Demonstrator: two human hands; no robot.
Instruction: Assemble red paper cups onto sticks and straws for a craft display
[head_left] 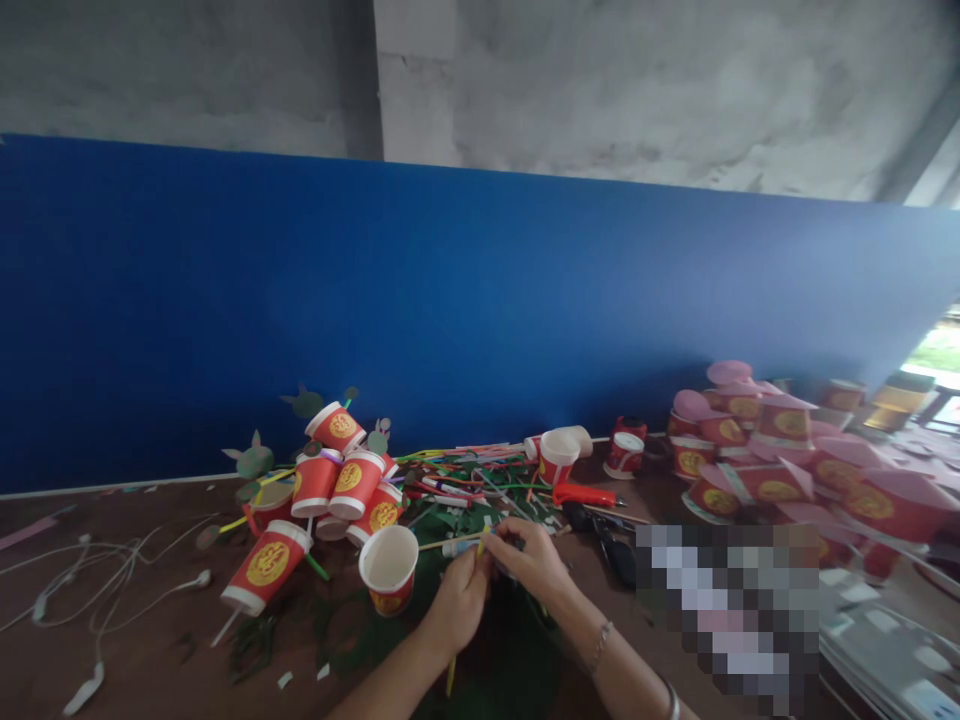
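My left hand point(459, 600) is closed around a thin yellow strip point(451, 676), whose lower end sticks out below the palm. I cannot tell whether it is a straw or a pipe cleaner. The fingers of my right hand point(531, 562) pinch at the strip's upper end, close against the left fingertips. Left of my hands an open red-and-white paper cup point(388, 570) stands upright. A thin wooden stick point(448, 542) and a small whitish tube lie just beyond my fingers. Dark green scraps spread under and around both hands.
Red paper cups point(356, 482) with paper animal heads are heaped at left, beside white earphones point(97, 580). Coloured strips and markers point(450, 490) lie behind my hands. A red glue gun point(589, 495), black scissors and pink-topped cups point(780, 425) are at right. A blue panel point(450, 300) bounds the back.
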